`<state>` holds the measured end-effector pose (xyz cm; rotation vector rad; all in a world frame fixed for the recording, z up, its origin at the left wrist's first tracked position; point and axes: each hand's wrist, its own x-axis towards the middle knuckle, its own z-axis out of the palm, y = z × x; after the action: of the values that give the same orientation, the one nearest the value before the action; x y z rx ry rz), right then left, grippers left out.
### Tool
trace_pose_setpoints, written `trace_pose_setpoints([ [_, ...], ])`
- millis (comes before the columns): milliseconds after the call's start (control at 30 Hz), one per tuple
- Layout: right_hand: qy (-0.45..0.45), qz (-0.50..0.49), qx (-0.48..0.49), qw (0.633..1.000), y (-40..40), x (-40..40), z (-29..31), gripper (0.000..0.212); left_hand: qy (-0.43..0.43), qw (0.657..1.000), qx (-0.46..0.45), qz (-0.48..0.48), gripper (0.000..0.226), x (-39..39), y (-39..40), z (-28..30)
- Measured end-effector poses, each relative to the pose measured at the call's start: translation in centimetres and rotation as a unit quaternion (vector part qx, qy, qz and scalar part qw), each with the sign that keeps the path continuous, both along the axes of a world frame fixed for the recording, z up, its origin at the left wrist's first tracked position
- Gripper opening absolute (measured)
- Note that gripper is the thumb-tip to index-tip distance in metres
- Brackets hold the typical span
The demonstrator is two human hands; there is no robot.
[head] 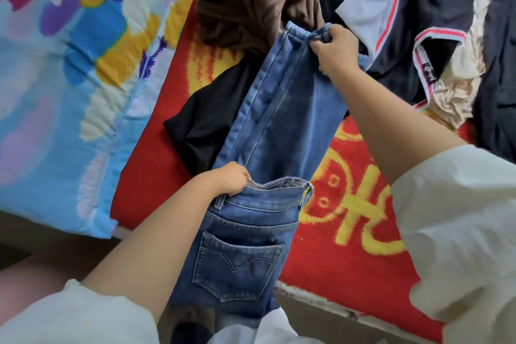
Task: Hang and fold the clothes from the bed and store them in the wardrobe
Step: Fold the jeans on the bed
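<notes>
Left hand [230, 180] grips waistband, right hand [333, 49] hems; blue jeans [268, 131] doubled.

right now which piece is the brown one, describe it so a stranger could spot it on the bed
Start at the red blanket with yellow patterns. Follow the jeans to their far end, in the right hand; the brown garment lies crumpled just beyond, left of that hand. It is the only brown piece: the cloth nearer is black, and the clothes to its right are dark with stripes.

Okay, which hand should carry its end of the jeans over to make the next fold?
Probably the right hand. It pinches the hem end of the jeans, stretched out over the bed, free to swing back. The left hand grips the waistband close to the body, a natural anchor.
</notes>
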<state>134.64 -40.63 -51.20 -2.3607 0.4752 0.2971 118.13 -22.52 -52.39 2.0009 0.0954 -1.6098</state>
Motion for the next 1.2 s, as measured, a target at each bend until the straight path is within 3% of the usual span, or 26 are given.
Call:
trace_pose_setpoints([
  [67,-0.004,0.017,-0.004,1.0,0.5,0.8,0.5,0.036,0.013,0.999,-0.022,0.023,0.055,-0.2,0.3,0.4],
  [200,-0.012,0.038,-0.042,0.998,2.0,2.2,1.5,0.038,-0.005,0.994,-0.014,0.111,0.061,-0.9,3.8,0.6],
  [300,-0.011,0.066,-0.079,0.995,3.7,3.1,1.4,0.04,-0.001,0.992,0.008,0.125,0.066,-1.1,5.9,1.2],
  [367,-0.004,0.064,-0.097,0.993,4.4,3.9,0.3,0.033,-0.015,0.989,0.027,0.142,0.063,-0.7,6.1,0.6],
  [433,-0.004,0.059,-0.089,0.994,4.3,4.3,-0.7,0.005,-0.041,0.985,0.029,0.168,0.052,-0.3,5.7,-0.1],
  [500,0.0,0.081,-0.089,0.993,3.5,4.3,-1.5,0.039,-0.088,0.98,0.025,0.178,0.039,0.2,5.2,-0.6],
  [567,-0.017,0.118,-0.066,0.991,2.8,2.9,-1.6,0.056,-0.128,0.973,0.025,0.19,0.039,0.2,5.2,-0.7],
  [633,-0.022,0.146,-0.019,0.989,2.5,0.6,-1.5,0.059,-0.15,0.97,0.041,0.186,0.029,-0.1,5.6,-0.6],
  [767,-0.022,0.23,-0.023,0.973,2.7,-6.5,-1.6,0.045,-0.097,0.974,0.013,0.203,0.037,-0.6,6.5,0.4],
  [833,0.03,0.255,0.024,0.966,3.1,-10.4,-1.7,0.044,-0.07,0.975,-0.02,0.211,0.039,-0.7,7.0,1.1],
  [867,0.103,0.262,0.051,0.958,3.1,-12.3,-1.4,0.047,-0.062,0.975,-0.031,0.212,0.04,-0.9,7.3,1.5],
  [933,0.291,0.305,0.11,0.9,2.9,-15.9,-0.3,0.05,-0.046,0.976,-0.046,0.207,0.041,-1.6,7.8,2.4],
  [1000,0.38,0.354,0.128,0.845,2.2,-18.6,0.9,0.053,-0.023,0.981,-0.066,0.181,0.04,-2.4,8.1,3.8],
  [1100,0.384,0.365,0.098,0.842,1.5,-20.4,3.0,0.03,0.022,0.988,-0.103,0.113,0.035,-3.0,8.4,5.6],
  [1200,0.33,0.375,0.054,0.864,0.4,-21.2,6.4,0.014,0.025,0.989,-0.106,0.098,0.029,-2.4,8.0,7.7],
])
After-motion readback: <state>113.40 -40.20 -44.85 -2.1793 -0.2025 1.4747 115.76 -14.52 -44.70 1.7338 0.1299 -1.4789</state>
